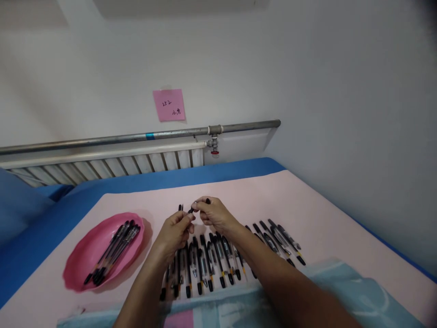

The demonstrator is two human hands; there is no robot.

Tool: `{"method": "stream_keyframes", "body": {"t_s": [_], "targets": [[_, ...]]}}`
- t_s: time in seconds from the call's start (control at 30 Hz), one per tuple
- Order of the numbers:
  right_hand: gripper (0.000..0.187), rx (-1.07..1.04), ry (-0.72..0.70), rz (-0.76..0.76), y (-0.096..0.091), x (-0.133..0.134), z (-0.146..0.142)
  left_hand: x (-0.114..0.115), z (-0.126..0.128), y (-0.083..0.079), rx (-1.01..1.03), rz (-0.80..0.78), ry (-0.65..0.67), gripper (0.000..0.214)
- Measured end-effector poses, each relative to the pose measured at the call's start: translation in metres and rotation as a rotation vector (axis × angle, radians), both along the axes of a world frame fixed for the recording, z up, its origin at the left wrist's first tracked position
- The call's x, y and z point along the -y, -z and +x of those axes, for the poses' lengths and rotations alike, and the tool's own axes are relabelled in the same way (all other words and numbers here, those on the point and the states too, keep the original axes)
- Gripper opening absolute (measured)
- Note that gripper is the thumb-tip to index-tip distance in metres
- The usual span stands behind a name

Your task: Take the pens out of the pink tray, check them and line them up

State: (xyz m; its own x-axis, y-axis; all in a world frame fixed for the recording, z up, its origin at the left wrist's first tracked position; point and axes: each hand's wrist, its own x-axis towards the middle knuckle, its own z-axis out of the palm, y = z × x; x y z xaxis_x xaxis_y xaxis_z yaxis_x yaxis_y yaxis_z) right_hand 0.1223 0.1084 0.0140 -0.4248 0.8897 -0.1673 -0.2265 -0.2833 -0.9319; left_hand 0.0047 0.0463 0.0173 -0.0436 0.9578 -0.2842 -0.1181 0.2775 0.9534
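Note:
My left hand (175, 232) is closed on a pen (190, 211), whose dark end shows between the fingertips of both hands. Opposite it, my right hand (215, 214) pinches at a small shiny tip of that pen. A black rounded end, like a pen cap (208, 201), sticks up above the right fingers. Most of what lies inside both hands is hidden. Below them, many black-capped clear pens (201, 264) lie side by side on the pink table cover (327, 223), partly behind my forearms. Another group of pens (276, 237) lies right of my right forearm.
A pink oval dish (77, 255) on the left holds several pens (116, 250). Light blue cloth (348, 287) lies along the near edge. Behind the blue table edge (205, 175) are a white radiator (102, 166), a metal pipe (177, 133) and a pink note (169, 105) on the wall.

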Motion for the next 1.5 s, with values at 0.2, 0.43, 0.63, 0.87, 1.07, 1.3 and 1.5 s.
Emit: {"method": "stream_keyframes", "body": {"t_s": [0.2, 0.43, 0.63, 0.87, 1.07, 1.3, 1.5], "targets": [[0.019, -0.177, 0.448, 0.000, 0.005, -0.030, 0.020, 0.001, -0.006, 0.000, -0.068, -0.049, 0.121, 0.034], [0.019, -0.136, 0.391, -0.050, 0.008, -0.032, 0.027, -0.004, -0.019, 0.006, 0.071, -0.008, -0.117, 0.023], [0.014, 0.025, 0.040, -0.020, 0.008, 0.004, -0.009, -0.003, -0.008, 0.007, 0.186, -0.071, -0.137, 0.012], [0.019, 0.049, 0.000, 0.001, 0.012, 0.002, -0.005, -0.002, 0.000, 0.008, 0.068, -0.023, -0.068, 0.021], [0.022, -0.007, -0.104, -0.051, 0.014, 0.000, -0.002, -0.003, -0.003, 0.010, 0.095, 0.063, -0.060, 0.026], [0.022, -0.011, -0.183, -0.113, 0.017, -0.002, -0.002, -0.002, -0.004, 0.010, 0.083, -0.033, 0.011, 0.028], [0.020, -0.073, -0.054, -0.125, 0.018, -0.008, -0.002, -0.002, -0.007, 0.007, -0.018, -0.090, 0.032, 0.042]]}}
